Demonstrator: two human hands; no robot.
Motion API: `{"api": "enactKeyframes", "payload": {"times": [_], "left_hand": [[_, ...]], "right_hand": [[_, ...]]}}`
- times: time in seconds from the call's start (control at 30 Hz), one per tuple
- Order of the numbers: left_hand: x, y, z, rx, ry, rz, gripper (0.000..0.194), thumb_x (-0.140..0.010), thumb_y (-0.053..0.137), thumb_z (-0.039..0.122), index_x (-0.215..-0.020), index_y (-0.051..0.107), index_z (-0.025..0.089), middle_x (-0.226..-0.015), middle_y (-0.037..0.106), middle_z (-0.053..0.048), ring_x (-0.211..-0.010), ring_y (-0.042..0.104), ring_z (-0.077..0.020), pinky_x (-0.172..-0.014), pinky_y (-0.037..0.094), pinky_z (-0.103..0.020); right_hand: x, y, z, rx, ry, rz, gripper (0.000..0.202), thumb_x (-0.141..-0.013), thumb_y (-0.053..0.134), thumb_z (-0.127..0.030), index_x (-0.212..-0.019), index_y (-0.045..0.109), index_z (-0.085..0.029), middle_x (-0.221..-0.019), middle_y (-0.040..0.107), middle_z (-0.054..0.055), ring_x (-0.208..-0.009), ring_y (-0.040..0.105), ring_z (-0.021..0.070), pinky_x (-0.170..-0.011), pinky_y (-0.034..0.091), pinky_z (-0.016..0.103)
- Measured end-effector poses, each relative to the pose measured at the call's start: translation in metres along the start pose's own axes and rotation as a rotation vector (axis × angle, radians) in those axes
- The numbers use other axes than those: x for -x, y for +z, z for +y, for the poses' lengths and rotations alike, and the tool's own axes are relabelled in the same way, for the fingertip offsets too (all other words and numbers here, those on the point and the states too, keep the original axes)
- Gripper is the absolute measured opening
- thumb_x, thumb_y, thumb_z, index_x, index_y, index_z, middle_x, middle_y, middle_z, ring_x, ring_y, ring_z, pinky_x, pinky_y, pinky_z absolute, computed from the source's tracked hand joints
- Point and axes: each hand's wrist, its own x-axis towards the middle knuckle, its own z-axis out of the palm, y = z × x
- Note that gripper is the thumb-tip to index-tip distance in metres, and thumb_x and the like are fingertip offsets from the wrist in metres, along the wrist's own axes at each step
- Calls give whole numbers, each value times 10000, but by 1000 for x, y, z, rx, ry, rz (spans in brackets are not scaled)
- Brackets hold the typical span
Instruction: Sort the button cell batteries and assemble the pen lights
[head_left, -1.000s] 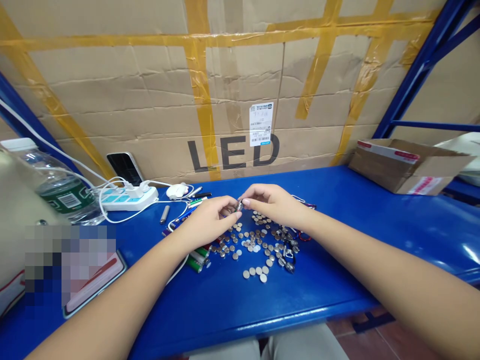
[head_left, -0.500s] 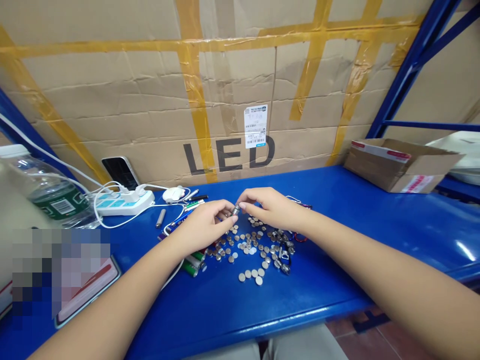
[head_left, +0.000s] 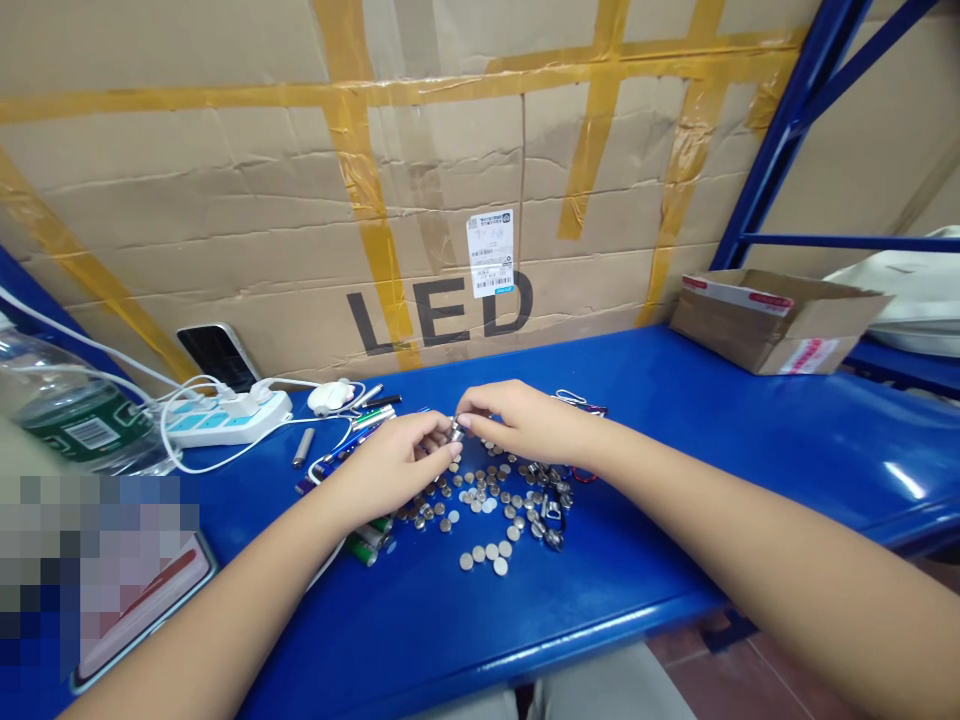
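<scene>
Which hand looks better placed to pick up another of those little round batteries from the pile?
Probably the left hand: it hovers right above the batteries, while the right hand sits farther back. Both pinch a small metal piece.

shelf [head_left: 675, 440]: blue | button cells [head_left: 487, 495]: silver | box [head_left: 225, 200]: tan, yellow tape | pens [head_left: 367, 540]: seemingly green

Blue surface [head_left: 712, 440]: button cells [head_left: 487, 500] scattered centre, power strip [head_left: 225, 418] at ten o'clock, water bottle [head_left: 67, 420] far left, cardboard box [head_left: 772, 320] at two o'clock.
</scene>
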Motion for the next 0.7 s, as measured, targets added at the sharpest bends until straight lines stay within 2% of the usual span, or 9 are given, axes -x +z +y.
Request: {"api": "enactKeyframes", "payload": {"times": [0.7], "left_hand": [[0,1,-3,14,-5,5,165,-854,526,343,-887,604,202,-767,615,5,-669,553,-137,-618,454,-254]], "right_hand": [[0,1,7,4,3,-6,210,-924,417,-296,-889,593,-188,-858,658,8,-771,566,139,-683,409,269]]}}
